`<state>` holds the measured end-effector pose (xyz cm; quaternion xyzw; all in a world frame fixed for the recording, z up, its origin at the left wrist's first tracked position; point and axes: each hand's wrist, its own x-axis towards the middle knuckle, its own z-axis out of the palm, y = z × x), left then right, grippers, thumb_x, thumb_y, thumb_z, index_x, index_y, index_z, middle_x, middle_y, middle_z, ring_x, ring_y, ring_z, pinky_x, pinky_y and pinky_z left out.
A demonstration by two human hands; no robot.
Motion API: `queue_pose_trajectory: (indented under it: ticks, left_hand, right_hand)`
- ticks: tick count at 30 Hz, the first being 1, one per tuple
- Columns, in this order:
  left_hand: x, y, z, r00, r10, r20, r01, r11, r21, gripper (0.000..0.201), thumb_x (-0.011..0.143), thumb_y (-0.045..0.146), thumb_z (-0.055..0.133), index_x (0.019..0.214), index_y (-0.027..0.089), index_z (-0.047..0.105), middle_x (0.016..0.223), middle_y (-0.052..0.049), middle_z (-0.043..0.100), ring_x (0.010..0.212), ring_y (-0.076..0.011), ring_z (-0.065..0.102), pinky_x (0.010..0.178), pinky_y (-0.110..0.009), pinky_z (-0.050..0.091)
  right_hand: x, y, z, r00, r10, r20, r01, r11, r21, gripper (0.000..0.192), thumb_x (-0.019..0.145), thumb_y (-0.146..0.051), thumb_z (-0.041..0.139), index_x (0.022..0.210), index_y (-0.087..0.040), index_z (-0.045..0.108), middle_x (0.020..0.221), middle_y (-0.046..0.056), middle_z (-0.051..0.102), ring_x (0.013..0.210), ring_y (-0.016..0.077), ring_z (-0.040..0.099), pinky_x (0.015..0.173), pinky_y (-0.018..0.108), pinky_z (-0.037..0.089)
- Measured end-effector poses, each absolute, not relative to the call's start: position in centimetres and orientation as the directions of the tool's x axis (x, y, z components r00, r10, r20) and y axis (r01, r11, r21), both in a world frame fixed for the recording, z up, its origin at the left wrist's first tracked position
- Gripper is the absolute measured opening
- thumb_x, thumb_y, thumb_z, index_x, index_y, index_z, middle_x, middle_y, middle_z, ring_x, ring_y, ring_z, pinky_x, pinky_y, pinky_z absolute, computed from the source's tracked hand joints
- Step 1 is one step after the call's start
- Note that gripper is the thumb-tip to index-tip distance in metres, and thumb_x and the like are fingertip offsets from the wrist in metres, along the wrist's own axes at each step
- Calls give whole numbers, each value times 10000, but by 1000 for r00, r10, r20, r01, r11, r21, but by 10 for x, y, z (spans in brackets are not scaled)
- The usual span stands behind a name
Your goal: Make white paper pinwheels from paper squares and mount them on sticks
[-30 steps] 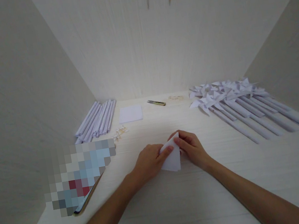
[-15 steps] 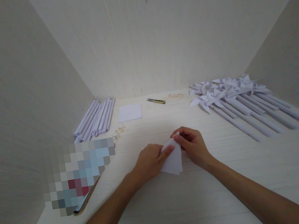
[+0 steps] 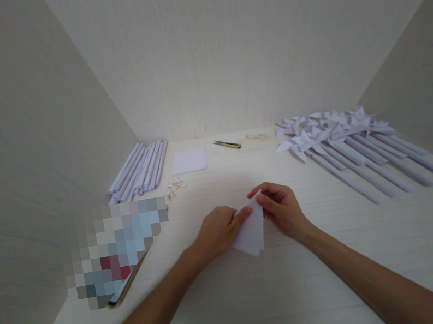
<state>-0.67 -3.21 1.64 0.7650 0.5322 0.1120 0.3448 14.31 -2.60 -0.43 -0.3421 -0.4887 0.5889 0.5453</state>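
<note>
A white folded piece of paper (image 3: 252, 232) is held between both hands above the middle of the table. My left hand (image 3: 221, 229) pinches its left side, thumb lying across the front face. With thumb and fingers, my right hand (image 3: 280, 205) grips the upper right corner of the same paper. The sheet narrows toward the top and shows more than one layer at its lower edge. My fingers behind the paper are partly hidden.
Rolled paper tubes (image 3: 138, 169) lie at the back left, beside a flat white paper stack (image 3: 189, 161). Thread snips (image 3: 227, 144) rest at the back. Paper pinwheels on tubes (image 3: 332, 134) fill the right. A pixelated device (image 3: 128, 254) lies left; small pale pieces (image 3: 173, 189) sit near it.
Both hands keep their hold on the folded paper, almost in the same place. The whole view has shifted slightly.
</note>
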Motion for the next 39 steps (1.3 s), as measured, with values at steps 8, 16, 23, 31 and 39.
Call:
queue_pose_trajectory:
  ticks: [8, 16, 23, 31, 39]
  left_hand:
    - [-2, -34, 16, 336, 926, -172, 794, -180, 581, 678, 753, 637, 135, 553, 129, 536, 462, -4, 409, 443, -100, 348, 464, -238, 185]
    - [1, -36, 19, 320, 931, -178, 821, -179, 542, 686, 761, 627, 122, 578, 134, 563, 471, -17, 446, 455, -114, 373, 478, -242, 198]
    - [2, -38, 19, 300, 942, -153, 832, -180, 524, 644, 766, 617, 132, 541, 146, 509, 479, -11, 423, 455, -111, 354, 475, -248, 184]
    - [-4, -33, 16, 605, 762, -232, 482, -118, 868, 528, 739, 628, 243, 545, 160, 391, 481, 31, 355, 421, -73, 311, 402, -216, 216]
    - [-2, -33, 14, 649, 714, -263, 276, 101, 956, 544, 703, 662, 287, 588, 150, 431, 444, 42, 382, 342, -61, 330, 319, -200, 241]
  right_hand:
    - [141, -25, -5, -58, 990, 128, -302, 105, -947, 126, 640, -302, 652, 587, -189, 641, 637, 0, 633, 407, 34, 410, 365, 177, 305]
    - [142, -25, -7, -53, 986, 157, -280, 136, -950, 116, 669, -286, 633, 599, -196, 656, 564, -17, 593, 405, 35, 390, 370, 181, 272]
    - [143, -25, -6, -48, 985, 168, -266, 149, -952, 113, 680, -278, 620, 611, -201, 664, 540, -29, 555, 411, 38, 376, 377, 192, 253]
    - [145, -22, -8, -33, 995, 96, -282, 83, -956, 130, 643, -302, 641, 573, -193, 655, 472, -34, 500, 416, 52, 340, 379, 207, 210]
    - [146, -21, -5, 14, 999, 48, -304, 50, -951, 131, 621, -308, 649, 567, -189, 640, 495, -34, 504, 428, 56, 347, 386, 204, 217]
